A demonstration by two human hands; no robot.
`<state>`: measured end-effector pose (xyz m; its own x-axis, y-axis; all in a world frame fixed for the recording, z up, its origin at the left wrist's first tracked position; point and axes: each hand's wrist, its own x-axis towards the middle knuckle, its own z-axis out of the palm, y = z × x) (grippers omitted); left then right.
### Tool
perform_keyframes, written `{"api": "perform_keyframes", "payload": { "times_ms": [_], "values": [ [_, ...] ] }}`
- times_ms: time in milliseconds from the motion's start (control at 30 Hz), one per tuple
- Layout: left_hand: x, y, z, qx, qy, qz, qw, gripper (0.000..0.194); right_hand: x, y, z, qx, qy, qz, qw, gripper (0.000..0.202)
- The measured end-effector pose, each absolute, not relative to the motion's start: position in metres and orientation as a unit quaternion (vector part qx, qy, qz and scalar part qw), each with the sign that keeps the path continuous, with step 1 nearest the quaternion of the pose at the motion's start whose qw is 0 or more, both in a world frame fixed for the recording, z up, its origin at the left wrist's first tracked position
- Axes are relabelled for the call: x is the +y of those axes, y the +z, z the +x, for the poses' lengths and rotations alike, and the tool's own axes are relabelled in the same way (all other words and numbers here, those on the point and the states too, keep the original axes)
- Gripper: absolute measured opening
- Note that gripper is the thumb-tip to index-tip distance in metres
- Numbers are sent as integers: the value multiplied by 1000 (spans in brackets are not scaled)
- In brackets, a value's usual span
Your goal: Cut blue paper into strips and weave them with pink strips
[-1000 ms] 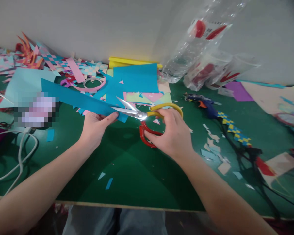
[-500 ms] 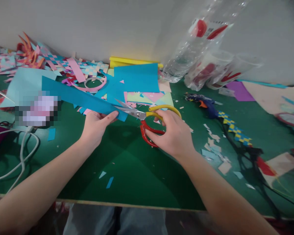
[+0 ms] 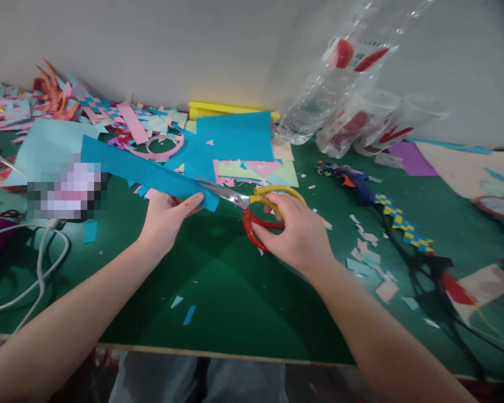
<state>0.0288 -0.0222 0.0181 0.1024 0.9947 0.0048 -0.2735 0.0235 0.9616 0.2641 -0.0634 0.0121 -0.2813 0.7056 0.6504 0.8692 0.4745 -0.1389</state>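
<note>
My left hand pinches a long blue paper strip near its right end, thumb on top and the other fingers beneath. The strip slants up to the left above the table. My right hand grips scissors with one yellow and one red handle. Their metal blades lie across the strip's right part, beside my left thumb, and look nearly closed. Behind the strip lie larger blue sheets.
Paper scraps and woven strips heap along the wall. A pink tape roll lies behind the strip. Plastic cups in sleeves lean at the back right. A white cable runs at left; a woven figure lies at right.
The scissor blades have come closer together on the strip, and the handles have drawn nearer to each other. The strip's left end has shifted slightly right and down.
</note>
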Motion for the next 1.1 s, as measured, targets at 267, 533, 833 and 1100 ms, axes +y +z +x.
{"api": "perform_keyframes", "payload": {
  "times_ms": [267, 533, 833, 1100],
  "values": [
    [-24, 21, 30, 413, 530, 448, 589, 37, -63, 12, 264, -788, -98, -513, 325, 35],
    [-19, 20, 27, 424, 578, 415, 560, 27, -63, 11, 265, -775, -78, -532, 331, 35],
    [-23, 24, 27, 431, 560, 431, 562, 30, -63, 13, 263, -765, -40, -557, 322, 40],
    [-23, 22, 30, 427, 544, 442, 572, 29, -62, 14, 261, -765, -32, -560, 316, 48]
  ]
}}
